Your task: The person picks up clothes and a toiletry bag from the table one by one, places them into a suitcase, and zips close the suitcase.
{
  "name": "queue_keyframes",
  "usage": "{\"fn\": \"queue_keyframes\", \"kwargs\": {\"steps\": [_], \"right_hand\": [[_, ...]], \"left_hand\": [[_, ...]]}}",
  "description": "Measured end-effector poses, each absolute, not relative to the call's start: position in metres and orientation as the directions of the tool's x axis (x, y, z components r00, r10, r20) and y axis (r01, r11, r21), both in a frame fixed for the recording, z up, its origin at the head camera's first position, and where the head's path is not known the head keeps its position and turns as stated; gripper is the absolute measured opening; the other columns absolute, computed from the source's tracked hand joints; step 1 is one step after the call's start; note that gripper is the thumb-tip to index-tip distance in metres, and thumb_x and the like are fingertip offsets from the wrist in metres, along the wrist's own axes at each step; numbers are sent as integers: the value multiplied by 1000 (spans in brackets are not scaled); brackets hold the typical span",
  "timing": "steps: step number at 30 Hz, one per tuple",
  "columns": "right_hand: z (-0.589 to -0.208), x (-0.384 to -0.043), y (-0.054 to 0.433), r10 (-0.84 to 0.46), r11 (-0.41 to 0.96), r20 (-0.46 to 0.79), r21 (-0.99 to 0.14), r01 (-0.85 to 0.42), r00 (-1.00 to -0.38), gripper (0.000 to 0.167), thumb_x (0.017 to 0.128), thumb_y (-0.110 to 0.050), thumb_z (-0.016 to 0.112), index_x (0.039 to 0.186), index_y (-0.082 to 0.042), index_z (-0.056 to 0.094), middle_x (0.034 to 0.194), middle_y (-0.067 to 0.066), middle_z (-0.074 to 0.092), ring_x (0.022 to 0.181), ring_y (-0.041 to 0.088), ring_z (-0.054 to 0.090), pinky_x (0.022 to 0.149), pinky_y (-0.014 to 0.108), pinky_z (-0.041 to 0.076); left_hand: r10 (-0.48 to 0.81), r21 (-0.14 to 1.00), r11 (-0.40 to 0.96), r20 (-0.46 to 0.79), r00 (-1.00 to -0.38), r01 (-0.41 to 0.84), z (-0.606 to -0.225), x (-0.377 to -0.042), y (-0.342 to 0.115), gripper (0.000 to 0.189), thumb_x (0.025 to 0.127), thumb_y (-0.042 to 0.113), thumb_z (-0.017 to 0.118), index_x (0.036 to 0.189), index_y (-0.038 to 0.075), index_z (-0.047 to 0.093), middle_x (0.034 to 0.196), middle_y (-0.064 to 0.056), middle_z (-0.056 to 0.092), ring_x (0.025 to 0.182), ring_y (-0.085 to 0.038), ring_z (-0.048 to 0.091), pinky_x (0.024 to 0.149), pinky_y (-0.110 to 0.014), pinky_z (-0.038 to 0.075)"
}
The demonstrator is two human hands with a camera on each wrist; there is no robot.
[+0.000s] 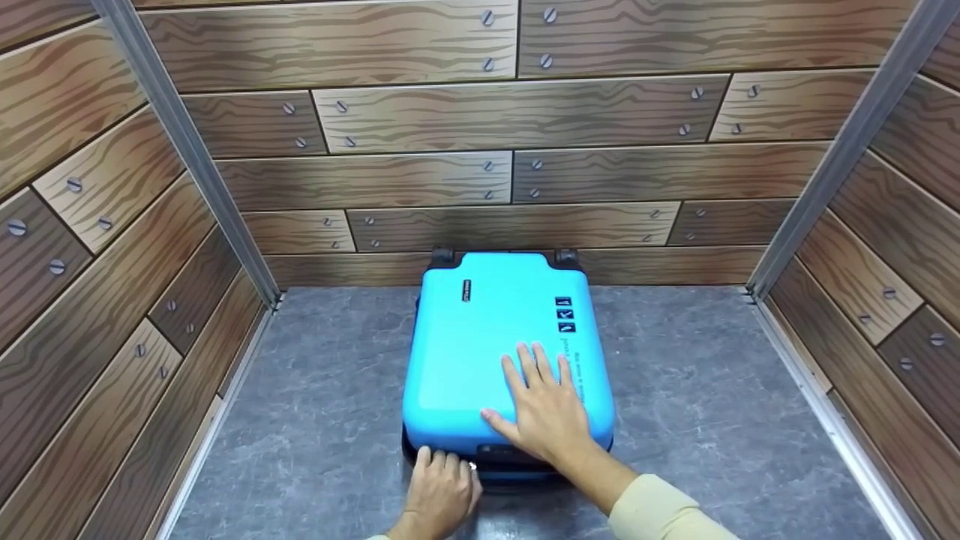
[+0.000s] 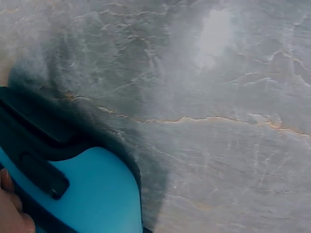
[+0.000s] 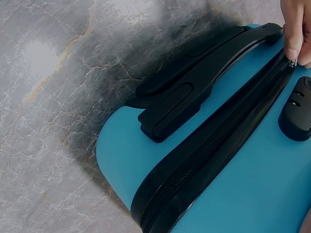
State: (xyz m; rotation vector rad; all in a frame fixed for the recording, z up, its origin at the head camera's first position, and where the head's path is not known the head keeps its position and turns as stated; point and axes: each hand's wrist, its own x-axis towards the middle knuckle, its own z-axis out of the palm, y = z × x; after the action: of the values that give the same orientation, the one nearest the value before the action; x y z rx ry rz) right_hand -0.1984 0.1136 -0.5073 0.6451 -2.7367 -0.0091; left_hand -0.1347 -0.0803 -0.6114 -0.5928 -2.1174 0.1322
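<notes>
A bright blue hard-shell suitcase lies flat on the floor, its wheels against the back wall. At its near side my left hand has its fingers curled at the black zipper seam. In the right wrist view that hand pinches a small metal zipper pull. My right hand rests spread on the lid's near right part, fingers straight. Below the zipper sits a black combination lock. Beside the seam is a black carry handle. Only a bit of the left hand shows in the left wrist view.
Grey marbled floor surrounds the suitcase. Wood-patterned panels form the back wall and both side walls, with metal posts in the corners and a metal strip along the right floor edge.
</notes>
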Motion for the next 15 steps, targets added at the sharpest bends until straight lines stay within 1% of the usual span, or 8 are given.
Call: {"fn": "queue_keyframes", "kwargs": {"steps": [4,10,15], "right_hand": [[-507,-198,113,-434,898,302,75,-433,-849,92,91,-81,23,154,-16,39,161,13,33,149,34,29,117,62,23],[-507,-196,114,-443,895,299,96,-436,-845,92,91,-81,22,154,-16,38,161,14,32,150,35,28,117,62,22],[-508,-193,115,-479,877,295,124,-464,-826,93,91,-81,21,155,-16,36,160,18,32,149,39,28,116,63,23]], "left_hand": [[466,-312,876,745,-477,368,-611,-134,-80,28,77,30,58,56,14,48,55,-3,45,50,-23,44,61,-41,33],[487,-332,866,732,-477,374,-612,-131,-85,25,76,30,57,58,14,48,57,-3,46,54,-23,44,62,-39,34],[494,-325,848,772,-401,420,-612,-131,-95,26,77,25,56,56,14,45,55,-3,41,53,-22,41,60,-38,33]]}}
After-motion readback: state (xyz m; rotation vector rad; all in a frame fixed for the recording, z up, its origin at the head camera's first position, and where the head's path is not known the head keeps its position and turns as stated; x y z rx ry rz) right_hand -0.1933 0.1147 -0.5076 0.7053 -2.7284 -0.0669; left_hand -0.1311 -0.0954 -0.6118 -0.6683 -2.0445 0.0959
